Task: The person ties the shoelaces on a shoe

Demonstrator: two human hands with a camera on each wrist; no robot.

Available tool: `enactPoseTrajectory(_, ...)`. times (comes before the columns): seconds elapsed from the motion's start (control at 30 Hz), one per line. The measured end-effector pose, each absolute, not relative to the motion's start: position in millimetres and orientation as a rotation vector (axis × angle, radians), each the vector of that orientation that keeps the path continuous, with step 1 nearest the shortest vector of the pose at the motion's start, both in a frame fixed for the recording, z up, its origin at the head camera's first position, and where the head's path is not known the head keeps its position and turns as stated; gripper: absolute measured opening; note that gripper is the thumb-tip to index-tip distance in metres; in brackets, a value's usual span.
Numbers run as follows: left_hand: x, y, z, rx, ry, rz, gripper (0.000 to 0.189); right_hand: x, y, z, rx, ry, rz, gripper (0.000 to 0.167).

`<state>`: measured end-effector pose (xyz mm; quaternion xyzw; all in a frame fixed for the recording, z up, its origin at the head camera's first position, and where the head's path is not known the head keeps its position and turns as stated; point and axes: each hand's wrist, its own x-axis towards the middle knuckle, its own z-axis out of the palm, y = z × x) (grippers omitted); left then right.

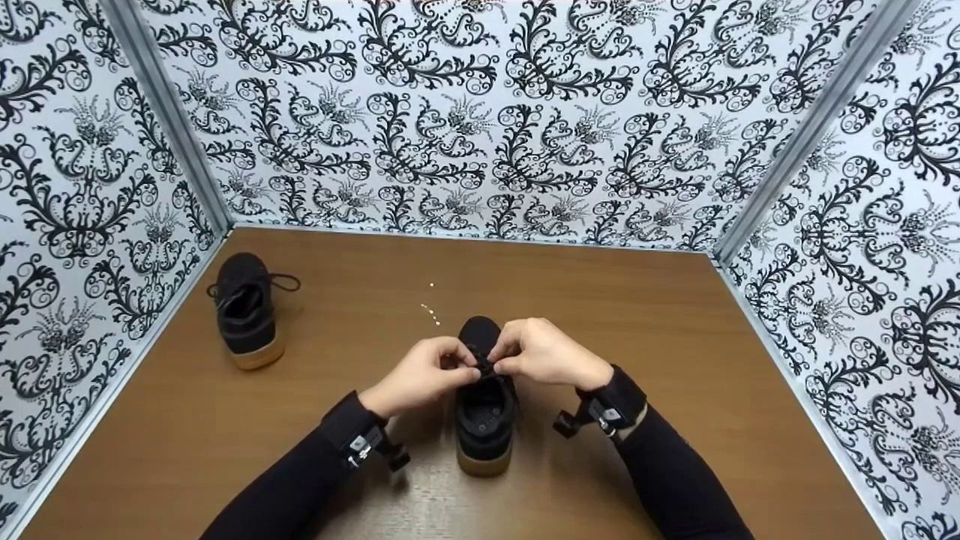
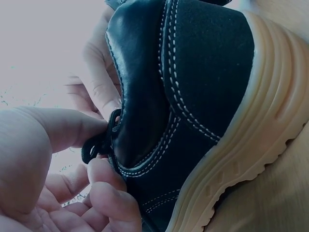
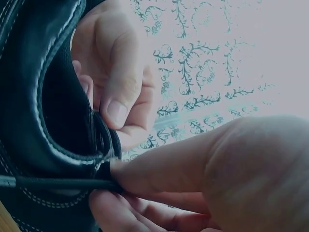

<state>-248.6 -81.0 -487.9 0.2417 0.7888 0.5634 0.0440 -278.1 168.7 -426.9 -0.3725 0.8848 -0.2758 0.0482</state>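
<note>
A black shoe [image 1: 484, 444] with white stitching and a tan sole stands on the table in the head view, its heel toward me and its toe pointing away. Over its tongue both hands meet at the black shoelace [image 2: 94, 146]. From the left side, my left hand [image 1: 426, 371] pinches a looped part of the lace between thumb and fingers. On the other side, my right hand [image 1: 553, 354] grips a lace strand that shows in the right wrist view as a straight black cord [image 3: 58, 183]. The fingers partly hide the knot area.
A second black shoe [image 1: 246, 307] stands at the far left of the brown table [image 1: 615, 300], a lace loop [image 1: 286, 283] sticking out on its right. Patterned walls [image 1: 480, 150] with metal corner posts [image 1: 806, 127] enclose the table at the back and sides. Small white specks lie beyond the near shoe.
</note>
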Motion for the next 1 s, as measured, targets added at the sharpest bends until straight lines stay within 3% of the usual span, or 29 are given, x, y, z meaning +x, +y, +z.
enactPoseTrajectory(0.53, -248.1, -80.9, -487.6, 0.730, 2.434, 1.696, 0.010, -280.1, 168.3, -428.9, -0.827, 2.673, -0.967, 0.005)
enactPoseTrajectory(0.83, -247.3, -80.6, -487.2, 0.716, 2.421, 1.719, 0.011, -279.2, 173.4, -427.8, -0.764, 2.537, -0.941, 0.025)
enactPoseTrajectory(1.0, -248.1, -80.9, -487.8, 0.734, 2.433, 1.707, 0.010, -277.4, 172.5, -426.5, -0.775, 2.554, -0.898, 0.028)
